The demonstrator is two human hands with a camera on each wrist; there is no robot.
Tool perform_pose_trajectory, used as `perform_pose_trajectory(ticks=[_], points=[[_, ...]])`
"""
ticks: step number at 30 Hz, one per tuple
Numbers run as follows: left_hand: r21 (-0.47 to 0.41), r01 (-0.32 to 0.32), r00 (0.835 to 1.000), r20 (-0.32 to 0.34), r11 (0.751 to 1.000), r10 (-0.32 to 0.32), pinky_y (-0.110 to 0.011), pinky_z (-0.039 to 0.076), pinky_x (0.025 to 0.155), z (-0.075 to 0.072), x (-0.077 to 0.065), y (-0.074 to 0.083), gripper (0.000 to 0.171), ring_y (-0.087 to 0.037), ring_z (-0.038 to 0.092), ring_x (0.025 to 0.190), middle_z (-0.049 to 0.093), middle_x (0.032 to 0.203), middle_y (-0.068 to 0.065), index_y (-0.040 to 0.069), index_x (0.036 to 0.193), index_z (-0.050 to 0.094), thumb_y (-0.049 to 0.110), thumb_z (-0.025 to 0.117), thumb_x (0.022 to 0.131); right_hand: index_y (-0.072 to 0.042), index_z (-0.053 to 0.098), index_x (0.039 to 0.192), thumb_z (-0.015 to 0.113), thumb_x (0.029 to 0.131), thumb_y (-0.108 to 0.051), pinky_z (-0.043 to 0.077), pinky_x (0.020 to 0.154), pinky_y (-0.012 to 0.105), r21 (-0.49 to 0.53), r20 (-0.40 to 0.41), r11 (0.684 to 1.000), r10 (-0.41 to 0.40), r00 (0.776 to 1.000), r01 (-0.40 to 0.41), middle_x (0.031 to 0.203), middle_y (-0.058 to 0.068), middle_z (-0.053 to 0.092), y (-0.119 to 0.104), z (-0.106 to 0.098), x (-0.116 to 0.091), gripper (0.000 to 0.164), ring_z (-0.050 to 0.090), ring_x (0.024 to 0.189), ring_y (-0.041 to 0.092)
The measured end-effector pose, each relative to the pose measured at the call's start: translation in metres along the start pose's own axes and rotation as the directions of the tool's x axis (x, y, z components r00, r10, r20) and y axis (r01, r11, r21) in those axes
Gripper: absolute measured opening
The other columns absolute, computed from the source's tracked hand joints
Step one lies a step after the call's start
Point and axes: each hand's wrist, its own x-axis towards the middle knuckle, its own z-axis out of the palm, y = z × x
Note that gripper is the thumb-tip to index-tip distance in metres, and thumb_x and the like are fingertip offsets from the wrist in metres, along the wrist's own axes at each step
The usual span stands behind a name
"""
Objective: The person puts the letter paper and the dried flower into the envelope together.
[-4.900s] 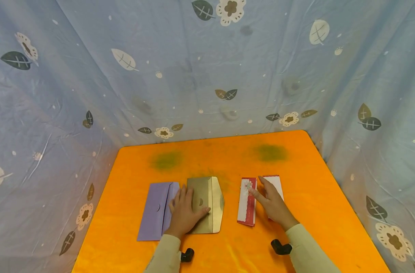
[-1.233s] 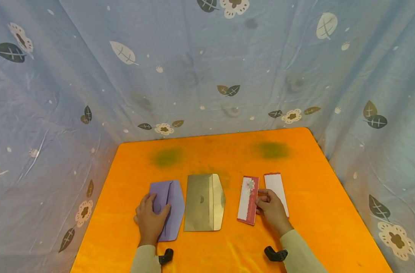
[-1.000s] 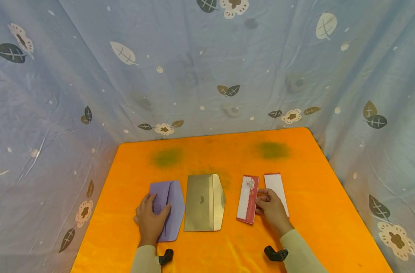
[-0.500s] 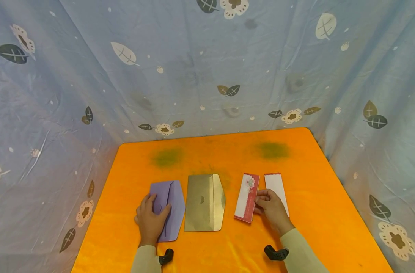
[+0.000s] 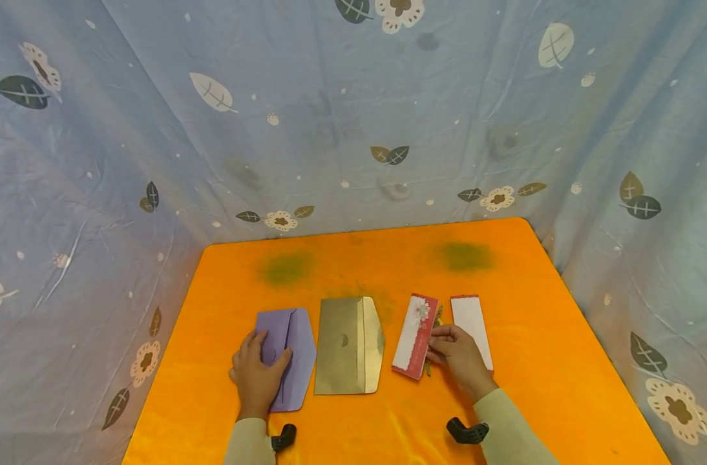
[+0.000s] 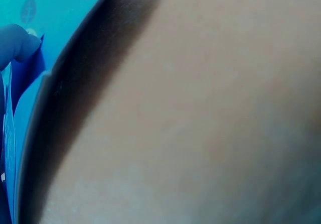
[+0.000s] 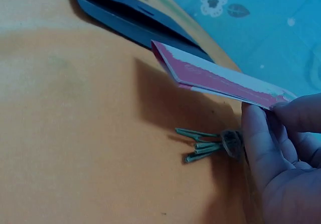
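Note:
My right hand (image 5: 461,358) pinches a folded red and white card (image 5: 415,336) with a printed flower by its right edge. The card is tilted, and its shadow falls on the table in the right wrist view. A small bundle of green stems tied with twine (image 7: 231,142) pokes out under the fingers there; the rest of it is hidden. My left hand (image 5: 256,374) grips a purple envelope (image 5: 300,368), fingers at its left side and thumb by the flap. In the left wrist view the envelope (image 6: 60,13) bows up, with a fingertip at its gaping mouth.
Between the hands lies a gold envelope (image 5: 337,349), flap spread to the right. Right of the card is a second white card with red ends (image 5: 470,320), partly behind the right hand. An orange cloth (image 5: 365,265) covers the table; patterned blue curtains (image 5: 330,129) enclose it.
Earlier the left hand was between the two envelopes; it has moved left onto the purple one. The right hand has taken the card and shifted it slightly left, exposing the stem bundle.

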Motion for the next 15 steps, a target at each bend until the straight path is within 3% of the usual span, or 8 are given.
perform_pose_trajectory(ticks=[9,15], points=[[-0.007,0.008,1.000,0.003,1.000,-0.008,-0.070,0.024,0.099,-0.001,0.000,0.002,0.074,-0.051,0.041,0.139,0.047,0.162,-0.020,0.007,0.150,0.063,0.040,0.090,0.089,0.011,0.064,0.122,0.067,0.107,-0.002,0.062,0.081,0.032,-0.029,0.024,1.000,0.005,1.000,-0.004,0.104,0.017,0.073,0.001,0.009,-0.003,0.020,0.072,0.089,0.025],[-0.005,0.016,1.000,0.010,1.000,-0.016,-0.070,0.024,0.099,-0.001,0.001,0.001,0.075,-0.050,0.040,0.141,0.047,0.163,-0.019,0.008,0.151,0.063,0.041,0.090,0.089,0.011,0.064,0.121,0.064,0.108,0.000,0.062,0.079,0.033,-0.022,0.040,1.000,0.000,0.999,0.001,0.102,0.020,0.074,0.003,0.016,-0.004,0.018,0.073,0.089,0.028]])
